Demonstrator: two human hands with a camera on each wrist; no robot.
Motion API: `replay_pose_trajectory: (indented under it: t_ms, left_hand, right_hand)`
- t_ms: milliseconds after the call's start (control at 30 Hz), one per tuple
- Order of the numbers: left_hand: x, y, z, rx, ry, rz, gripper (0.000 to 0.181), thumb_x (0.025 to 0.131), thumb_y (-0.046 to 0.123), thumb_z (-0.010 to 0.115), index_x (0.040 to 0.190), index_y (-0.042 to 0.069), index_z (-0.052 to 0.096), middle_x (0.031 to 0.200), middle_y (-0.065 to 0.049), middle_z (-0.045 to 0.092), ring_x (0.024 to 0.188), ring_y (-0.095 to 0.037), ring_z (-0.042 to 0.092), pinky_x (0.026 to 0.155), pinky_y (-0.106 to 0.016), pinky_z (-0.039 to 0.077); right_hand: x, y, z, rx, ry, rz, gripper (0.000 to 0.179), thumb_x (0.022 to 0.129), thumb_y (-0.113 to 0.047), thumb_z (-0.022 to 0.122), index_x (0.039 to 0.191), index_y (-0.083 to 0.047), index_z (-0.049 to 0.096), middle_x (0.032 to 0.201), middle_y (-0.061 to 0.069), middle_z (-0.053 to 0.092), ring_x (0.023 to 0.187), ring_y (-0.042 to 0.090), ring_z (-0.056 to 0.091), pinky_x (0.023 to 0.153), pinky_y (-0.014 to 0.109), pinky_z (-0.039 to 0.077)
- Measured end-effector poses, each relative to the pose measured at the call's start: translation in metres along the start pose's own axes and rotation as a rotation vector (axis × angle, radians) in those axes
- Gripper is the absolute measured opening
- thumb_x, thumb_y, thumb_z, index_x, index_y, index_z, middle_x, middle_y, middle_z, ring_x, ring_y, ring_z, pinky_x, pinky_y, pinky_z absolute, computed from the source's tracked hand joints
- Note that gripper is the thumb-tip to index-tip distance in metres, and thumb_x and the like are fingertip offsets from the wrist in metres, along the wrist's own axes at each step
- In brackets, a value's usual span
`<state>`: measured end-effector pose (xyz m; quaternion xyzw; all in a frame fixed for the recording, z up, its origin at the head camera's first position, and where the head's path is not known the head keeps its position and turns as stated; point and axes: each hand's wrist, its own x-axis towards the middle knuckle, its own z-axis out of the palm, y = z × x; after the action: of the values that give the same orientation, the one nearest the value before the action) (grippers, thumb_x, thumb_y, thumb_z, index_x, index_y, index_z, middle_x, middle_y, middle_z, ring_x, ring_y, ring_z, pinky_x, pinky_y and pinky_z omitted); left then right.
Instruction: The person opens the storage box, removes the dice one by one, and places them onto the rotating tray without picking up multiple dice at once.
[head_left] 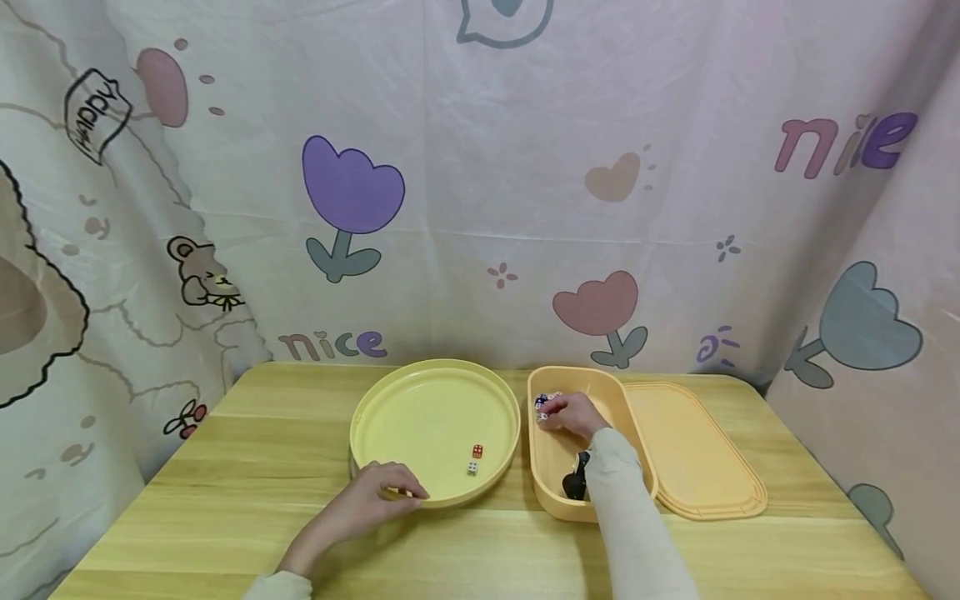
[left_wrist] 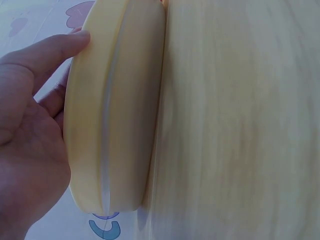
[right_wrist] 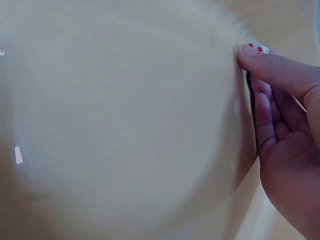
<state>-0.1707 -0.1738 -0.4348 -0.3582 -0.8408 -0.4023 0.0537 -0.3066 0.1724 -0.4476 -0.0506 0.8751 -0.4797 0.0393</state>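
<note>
At the near left edge of a round yellow tray (head_left: 420,408), my left hand (head_left: 371,500) grips the rim. Its thumb (left_wrist: 75,42) lies against the outer wall and its other fingers go behind the rim. A red die (head_left: 477,451) and a white die (head_left: 472,469) lie inside the tray. My right hand (head_left: 573,417) reaches into an orange rectangular box (head_left: 555,500), at a small group of dice (head_left: 542,403) by its left wall. Thumb and fingers pinch a white die (right_wrist: 258,48) with red pips, partly covered by the thumb.
A black object (head_left: 575,483) lies in the near part of the box, partly hidden by the right sleeve. The orange lid (head_left: 697,450) rests on the wooden table (head_left: 480,554) to the right of the box. A printed curtain (head_left: 465,208) hangs behind the table.
</note>
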Motion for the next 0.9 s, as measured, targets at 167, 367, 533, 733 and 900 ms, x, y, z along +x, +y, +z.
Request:
replay_pose_trajectory:
  t_ms: [167,367,533,733,900]
  left_hand:
    - [0.0,0.0,-0.001,-0.012,-0.001,0.007,0.006,0.083,0.022,0.065,0.088,0.022,0.069,0.087,0.016,0.062,0.082,-0.005,0.054,0.079,-0.032,0.033]
    - [0.0,-0.001,0.0,0.001,-0.005,-0.013,0.007,0.084,0.025,0.064,0.089,0.025,0.068,0.087,0.018,0.061,0.083,-0.004,0.054,0.082,-0.035,0.028]
    - [0.001,0.002,-0.001,-0.023,-0.009,0.005,0.007,0.084,0.023,0.064,0.089,0.022,0.068,0.087,0.015,0.062,0.082,-0.006,0.054,0.081,-0.034,0.03]
    - [0.001,0.002,0.001,-0.036,0.003,0.029,0.007,0.083,0.019,0.066,0.088,0.02,0.069,0.086,0.015,0.063,0.081,-0.005,0.055,0.079,-0.032,0.032]
    - [0.0,0.001,0.001,-0.007,0.014,0.027,0.007,0.082,0.019,0.067,0.088,0.021,0.069,0.086,0.016,0.062,0.081,-0.004,0.054,0.08,-0.033,0.029]
  right_hand:
    - [0.002,0.002,-0.003,0.049,-0.029,0.002,0.018,0.067,0.003,0.073,0.085,0.001,0.069,0.082,0.005,0.063,0.078,0.017,0.053,0.068,0.025,0.042]
    - [0.0,0.0,-0.01,0.146,-0.079,-0.013,0.021,0.069,0.005,0.072,0.088,0.009,0.064,0.081,0.007,0.062,0.074,0.015,0.055,0.066,0.026,0.045]
    - [0.001,0.001,-0.012,0.265,-0.072,0.032,0.023,0.069,0.006,0.072,0.089,0.011,0.063,0.087,0.011,0.061,0.077,0.017,0.055,0.067,0.025,0.046]
    - [0.003,0.004,-0.014,0.346,-0.076,0.055,0.023,0.068,0.008,0.071,0.089,0.01,0.064,0.089,0.012,0.06,0.078,0.019,0.055,0.066,0.026,0.046]
    - [0.002,-0.002,-0.018,0.228,-0.118,0.009,0.019,0.071,0.007,0.068,0.089,0.009,0.064,0.082,0.008,0.062,0.072,0.015,0.053,0.063,0.025,0.043]
